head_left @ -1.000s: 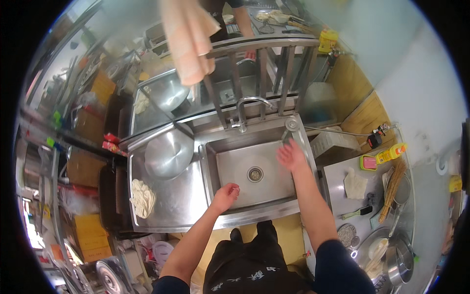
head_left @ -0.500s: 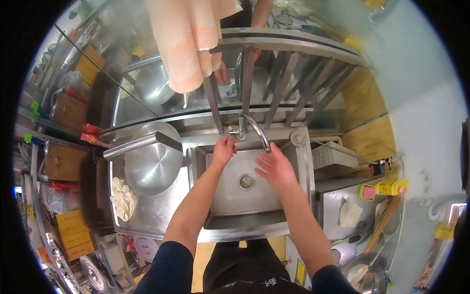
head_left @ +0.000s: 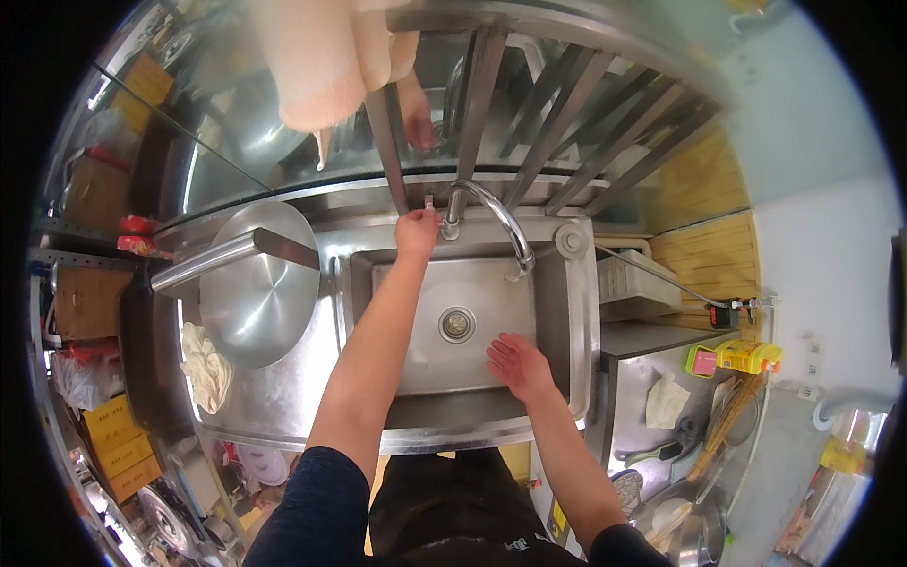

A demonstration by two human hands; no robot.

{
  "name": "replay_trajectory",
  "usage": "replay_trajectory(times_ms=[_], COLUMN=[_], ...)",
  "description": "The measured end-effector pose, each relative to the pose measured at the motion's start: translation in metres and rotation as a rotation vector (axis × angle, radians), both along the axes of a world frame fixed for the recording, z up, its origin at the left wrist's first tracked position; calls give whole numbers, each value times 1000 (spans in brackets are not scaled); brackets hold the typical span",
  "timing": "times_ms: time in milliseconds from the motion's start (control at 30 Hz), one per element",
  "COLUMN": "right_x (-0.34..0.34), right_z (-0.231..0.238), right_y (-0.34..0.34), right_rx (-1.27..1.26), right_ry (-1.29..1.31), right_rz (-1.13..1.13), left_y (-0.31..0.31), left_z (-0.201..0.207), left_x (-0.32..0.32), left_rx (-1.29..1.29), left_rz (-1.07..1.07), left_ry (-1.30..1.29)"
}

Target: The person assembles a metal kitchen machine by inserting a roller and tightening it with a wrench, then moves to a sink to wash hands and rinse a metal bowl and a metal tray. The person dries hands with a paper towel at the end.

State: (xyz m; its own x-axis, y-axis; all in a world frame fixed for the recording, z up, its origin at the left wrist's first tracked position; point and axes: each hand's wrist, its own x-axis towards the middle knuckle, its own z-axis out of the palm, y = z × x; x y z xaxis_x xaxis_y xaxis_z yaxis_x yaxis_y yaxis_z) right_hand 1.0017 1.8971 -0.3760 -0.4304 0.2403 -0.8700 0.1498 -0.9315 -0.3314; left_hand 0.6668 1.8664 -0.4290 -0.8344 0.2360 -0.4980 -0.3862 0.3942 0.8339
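Head view: The left hand (head_left: 418,232) is placed at the rear rim of the steel sink (head_left: 557,364), with its fingers folded about the lever (head_left: 429,202) of the faucet; the lever's upper end is left protruding above them. The faucet (head_left: 498,208) is mounted at the rear of the sink, just to the right of this hand, and its spout is arched forward over the basin. The right hand (head_left: 521,367) is held bare and spread over the front right part of the basin, apart from the spout. The drain (head_left: 457,325) is located between the forearms, in the basin floor.

Access behind the faucet is restricted by a slatted steel rack (head_left: 482,104). Part of the rack is covered by a hanging towel (head_left: 316,76) at upper left. On the drainboard, a large round steel vessel (head_left: 260,321) is partly masked by a steel bar (head_left: 208,263); a crumpled cloth (head_left: 206,369) is laid beside it. Yellow boxes (head_left: 121,437) are stacked farther left.

On the right-hand table (head_left: 631,378), a flat cloth (head_left: 667,402), a yellow bottle (head_left: 749,356), a pink-and-green container (head_left: 701,360) and a brush (head_left: 654,454) are set out. A metal bowl (head_left: 709,529) is seen at lower right.
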Motion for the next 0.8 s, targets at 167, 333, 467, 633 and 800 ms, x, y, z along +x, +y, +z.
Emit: replay_trajectory(times_ms=[167, 333, 467, 633, 800], right_x=[-27, -60, -80, -84, -75], right_z=[-37, -84, -135, -184, -184], right_y=[23, 54, 56, 49, 50], right_rx=[16, -188, -369, -168, 1560], right_ry=[72, 212, 423, 236, -252], right_rz=[-119, -337, -531, -441, 504], left_y=[-6, -31, -21, 12, 24], left_z=[6, -16, -55, -93, -124], left_x=[16, 122, 195, 233, 242], left_rx=[31, 397, 479, 918, 596], left_rz=[-41, 93, 144, 506, 420], left_ry=[229, -91, -855, -1301, -1290])
